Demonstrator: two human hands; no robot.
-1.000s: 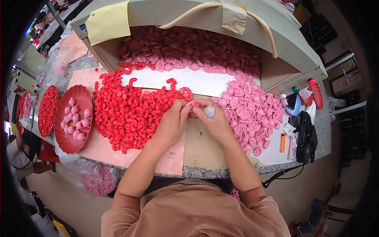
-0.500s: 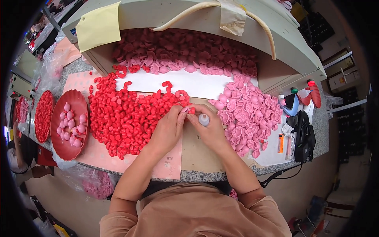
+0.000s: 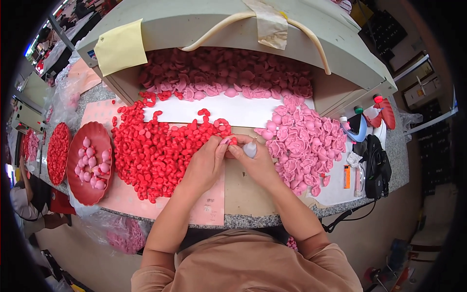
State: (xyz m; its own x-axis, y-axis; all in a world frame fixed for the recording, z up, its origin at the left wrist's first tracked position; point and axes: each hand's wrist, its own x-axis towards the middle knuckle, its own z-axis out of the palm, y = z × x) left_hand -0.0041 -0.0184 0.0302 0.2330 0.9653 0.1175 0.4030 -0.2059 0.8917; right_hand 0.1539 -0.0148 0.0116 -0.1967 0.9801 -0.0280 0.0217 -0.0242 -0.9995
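Observation:
My left hand [image 3: 205,163] and my right hand [image 3: 258,163] meet fingertip to fingertip over the middle of the table. Between the left fingertips is a small pink piece [image 3: 225,141], largely covered. A small red curved piece [image 3: 233,140] is pressed against it by my right fingertips. The same right hand also keeps a small whitish squeeze bottle [image 3: 250,149] tucked against its fingers, nozzle pointing up. To the left spreads a heap of red curved pieces [image 3: 151,155]. Pink petal-like pieces [image 3: 309,141] lie heaped to the right.
A grey hood [image 3: 194,24] arches over more pink pieces [image 3: 228,73] at the back. On the left stand a red scalloped dish [image 3: 78,187] with joined pink pieces and a tray of red pieces [image 3: 59,153]. An orange box [image 3: 347,176] and a black pouch [image 3: 377,168] lie right.
The whole view has shifted slightly. Both hands stay together on the pink and red pieces, and the bottle in my right hand leans a little more.

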